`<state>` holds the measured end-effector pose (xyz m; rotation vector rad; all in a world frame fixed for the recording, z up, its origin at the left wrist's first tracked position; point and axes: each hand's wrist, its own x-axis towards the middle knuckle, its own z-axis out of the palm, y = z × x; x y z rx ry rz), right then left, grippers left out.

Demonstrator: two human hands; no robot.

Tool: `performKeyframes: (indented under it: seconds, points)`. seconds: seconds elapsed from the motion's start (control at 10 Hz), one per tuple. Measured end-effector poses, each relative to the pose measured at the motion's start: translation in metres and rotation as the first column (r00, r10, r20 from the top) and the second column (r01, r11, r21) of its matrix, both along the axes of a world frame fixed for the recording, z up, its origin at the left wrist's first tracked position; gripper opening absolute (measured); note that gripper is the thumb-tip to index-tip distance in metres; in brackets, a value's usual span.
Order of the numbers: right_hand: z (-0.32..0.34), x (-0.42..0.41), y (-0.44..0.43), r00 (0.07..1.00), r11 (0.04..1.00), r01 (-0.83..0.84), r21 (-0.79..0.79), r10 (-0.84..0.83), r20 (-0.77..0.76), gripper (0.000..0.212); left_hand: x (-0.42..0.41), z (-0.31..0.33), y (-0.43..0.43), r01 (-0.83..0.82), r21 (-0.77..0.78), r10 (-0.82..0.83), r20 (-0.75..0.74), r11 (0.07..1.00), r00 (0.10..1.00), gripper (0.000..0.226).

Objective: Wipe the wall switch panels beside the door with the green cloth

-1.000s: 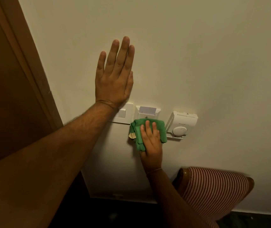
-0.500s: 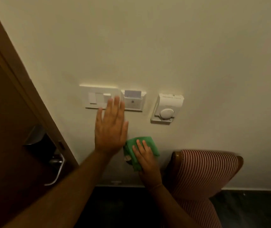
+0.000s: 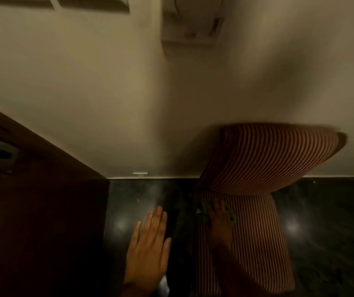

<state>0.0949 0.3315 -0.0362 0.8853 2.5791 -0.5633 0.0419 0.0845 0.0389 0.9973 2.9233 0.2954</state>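
Green cloth [image 3: 206,213] bunched under right hand [image 3: 219,224], axis unclear, blurred. Left hand [image 3: 148,251] flat, empty, fingers together. Panels [image 3: 92,2] at top edge; cream wall [image 3: 86,82], dark floor [image 3: 322,232], striped chair [image 3: 268,159].

Dim, warm yellowish light all over, and everything smears with motion blur. The wall [image 3: 107,93] is brightest toward 11 o'clock, and a soft shadow falls across it at 2. The dark floor [image 3: 322,221] gives back two hazy glints, at 5 and 7. My right hand [image 3: 220,221] sits in murk; my left hand [image 3: 148,249] catches more light. Edges bow outward.
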Motion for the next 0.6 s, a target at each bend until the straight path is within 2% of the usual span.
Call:
performKeyframes:
  seconds: [0.1,0.2,0.3,0.4,0.5,0.6]
  points:
    - [-0.033,-0.005,0.018,0.993,0.994,0.110,0.013,-0.110,0.031,0.066,0.018,-0.020,0.004,-0.040,-0.023,0.040,0.014,0.999,0.999,0.063]
    - [-0.065,-0.013,0.034,0.991,0.991,0.132,-0.012,-0.132,0.005,0.067,0.024,-0.037,0.003,-0.070,-0.036,0.071,0.034,0.997,0.997,0.065]
    - [-0.089,-0.017,0.041,0.991,0.992,0.115,-0.046,-0.111,0.081,0.072,0.025,-0.053,-0.004,-0.076,-0.053,0.077,0.026,0.996,0.997,0.066]
    - [-0.100,-0.014,0.039,0.982,0.999,0.031,-0.031,-0.025,0.190,0.086,0.023,-0.060,-0.010,-0.080,-0.061,0.081,0.014,0.995,0.997,0.065]
    - [-0.081,-0.012,0.031,0.973,0.998,-0.040,-0.046,0.050,0.225,0.096,0.018,-0.051,-0.016,-0.078,-0.085,0.081,0.035,0.993,0.996,0.068]
    - [-0.050,-0.012,0.022,0.975,0.983,-0.181,-0.013,0.181,0.128,0.096,0.007,-0.039,-0.017,-0.084,-0.101,0.089,0.041,0.991,0.995,0.071]
